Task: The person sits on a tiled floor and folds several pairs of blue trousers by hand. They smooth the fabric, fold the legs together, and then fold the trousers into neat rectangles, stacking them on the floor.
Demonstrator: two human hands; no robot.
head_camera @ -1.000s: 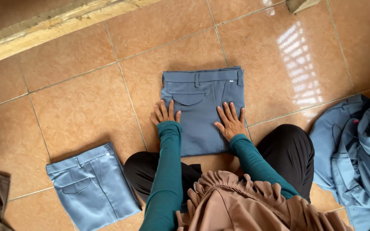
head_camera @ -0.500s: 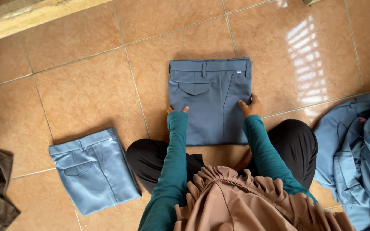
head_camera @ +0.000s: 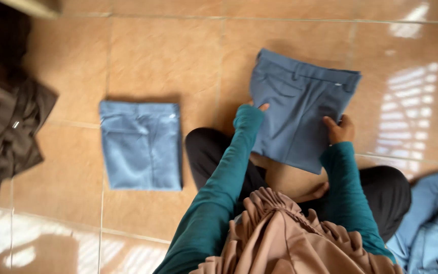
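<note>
I'm looking at slate-blue folded trousers showing plain, no pattern. My sleeves are glowing deep teal, my headscarf is showing dusty tan-brown. A paler blue folded pair is lying plain too. Floor tiles are shining orange-tan with pale grout lines. Dark olive-brown cloth is sitting left; light-blue clothes right.

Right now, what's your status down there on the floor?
Left hand and right hand grip folded blue trousers, lifted. Second folded pair on tiles at left. Nothing between.
</note>
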